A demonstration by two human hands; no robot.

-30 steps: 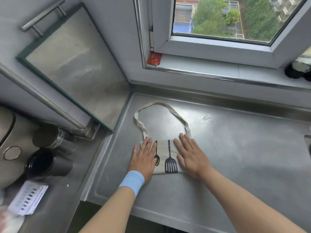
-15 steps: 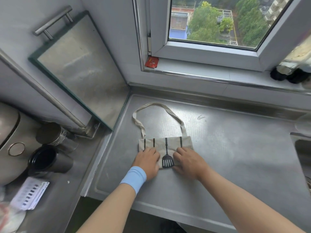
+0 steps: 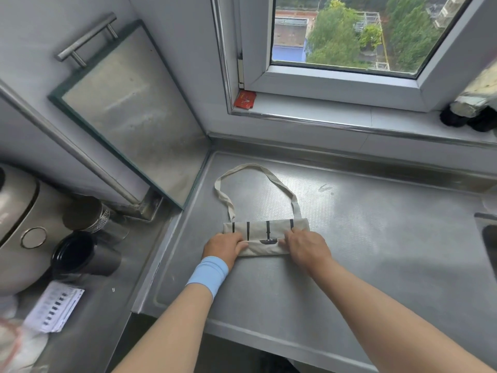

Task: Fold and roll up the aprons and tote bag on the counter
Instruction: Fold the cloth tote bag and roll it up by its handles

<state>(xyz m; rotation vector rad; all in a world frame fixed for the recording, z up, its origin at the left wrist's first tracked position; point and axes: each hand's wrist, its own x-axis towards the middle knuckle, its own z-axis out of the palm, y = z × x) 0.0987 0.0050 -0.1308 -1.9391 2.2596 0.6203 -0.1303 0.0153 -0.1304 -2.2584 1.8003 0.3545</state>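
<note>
The fingers (image 3: pixel 240 243) of the left hand (image 3: pixel 225 248) curl over the near edge of the bag (image 3: pixel 265 230) and grip it. The right hand (image 3: pixel 307 246) does the same on the other end, fingers bent and pinching the cloth. Between the two hands the near edge is a soft, fat roll. The rest of the bag lies flat past the roll, a short wide strip. The cloth is cream, with thin black lines and a bit of a black picture on it. Its long strap (image 3: pixel 252 166) makes a floppy loop on the far side. A soft light blue band (image 3: pixel 208 274) wraps the left wrist. The bag sits in the middle of the counter (image 3: pixel 376 251), which is grey, shiny metal with tiny bumps. To the left stands a round black cup (image 3: pixel 80 254).
</note>
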